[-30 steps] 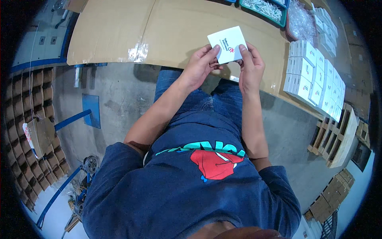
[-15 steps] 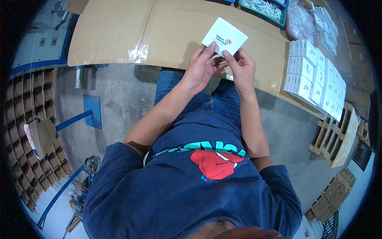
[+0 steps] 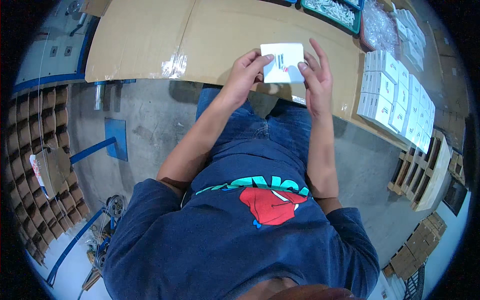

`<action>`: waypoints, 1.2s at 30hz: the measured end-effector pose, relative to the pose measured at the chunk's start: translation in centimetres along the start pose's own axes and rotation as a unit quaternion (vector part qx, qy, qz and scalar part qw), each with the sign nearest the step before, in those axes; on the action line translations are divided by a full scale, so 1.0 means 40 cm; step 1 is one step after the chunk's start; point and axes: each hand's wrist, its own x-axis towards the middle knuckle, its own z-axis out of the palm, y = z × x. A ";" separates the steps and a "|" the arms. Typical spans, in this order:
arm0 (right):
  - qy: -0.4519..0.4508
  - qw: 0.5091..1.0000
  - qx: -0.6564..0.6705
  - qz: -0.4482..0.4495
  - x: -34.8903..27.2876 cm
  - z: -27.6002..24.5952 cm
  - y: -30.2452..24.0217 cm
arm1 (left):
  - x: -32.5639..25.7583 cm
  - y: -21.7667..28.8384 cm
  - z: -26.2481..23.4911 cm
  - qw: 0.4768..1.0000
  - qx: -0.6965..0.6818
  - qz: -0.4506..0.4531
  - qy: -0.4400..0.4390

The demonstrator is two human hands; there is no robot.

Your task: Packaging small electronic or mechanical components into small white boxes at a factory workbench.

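Observation:
A small square white box [image 3: 283, 56] with dark print and a red mark on its face is held up above the near part of the cardboard-covered table. My left hand [image 3: 246, 72] grips its left edge, the thumb on the printed face. On the opposite edge, my right hand [image 3: 317, 80] pinches the lower right part with its thumb, while the index finger sticks up free of the box. The fingers behind the box are hidden.
Flattened cardboard [image 3: 140, 40] covers the table. Stacked white boxes [image 3: 390, 92] stand at its right end. Beyond them are a green tray [image 3: 332, 12] of small white pieces and a red tray of clear plastic bags [image 3: 377, 27]. A wooden pallet [image 3: 417, 172] lies at right.
The box has turned so its print runs sideways, and has come lower and nearer to me. My right hand has shifted to its right edge, with the index finger now raised.

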 end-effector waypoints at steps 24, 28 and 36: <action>-0.012 0.978 -0.207 0.022 0.004 -0.022 0.049 | -0.021 -0.008 0.013 0.969 -0.221 -0.100 -0.045; -0.097 0.878 -0.422 -0.204 0.010 -0.024 0.022 | -0.022 -0.012 0.008 0.952 -0.262 -0.112 -0.108; -0.202 0.881 -0.411 -0.121 0.000 -0.024 -0.037 | -0.015 -0.014 0.005 0.923 -0.309 -0.146 -0.179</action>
